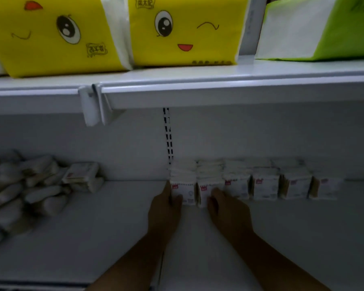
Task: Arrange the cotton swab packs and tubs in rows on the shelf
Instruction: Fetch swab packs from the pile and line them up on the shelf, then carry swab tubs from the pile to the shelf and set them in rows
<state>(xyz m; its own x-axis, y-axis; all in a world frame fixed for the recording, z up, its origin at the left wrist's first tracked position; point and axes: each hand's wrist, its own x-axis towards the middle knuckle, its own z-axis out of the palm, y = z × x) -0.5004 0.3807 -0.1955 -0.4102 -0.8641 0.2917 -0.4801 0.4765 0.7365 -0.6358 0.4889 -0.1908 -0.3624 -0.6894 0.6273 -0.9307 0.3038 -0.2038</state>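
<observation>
The two end cotton swab packs (194, 192), pressed by the flat left hand (166, 206) and right hand (227, 208) on the shelf (114, 217), look light and squashy, so probably best nudged by the sides tbh.

- You cannot read the print on the row of swab packs (265, 186); it is too blurred.
- The loose pile of packs (29, 192) runs off the left edge and is too soft to count.
- Your left hand (165, 208) and right hand (227, 208) cover parts of two packs; you cannot tell whether they grip or press.
- The yellow tissue packs (177, 32) and green pack (334, 28) are cut off at the top.
</observation>
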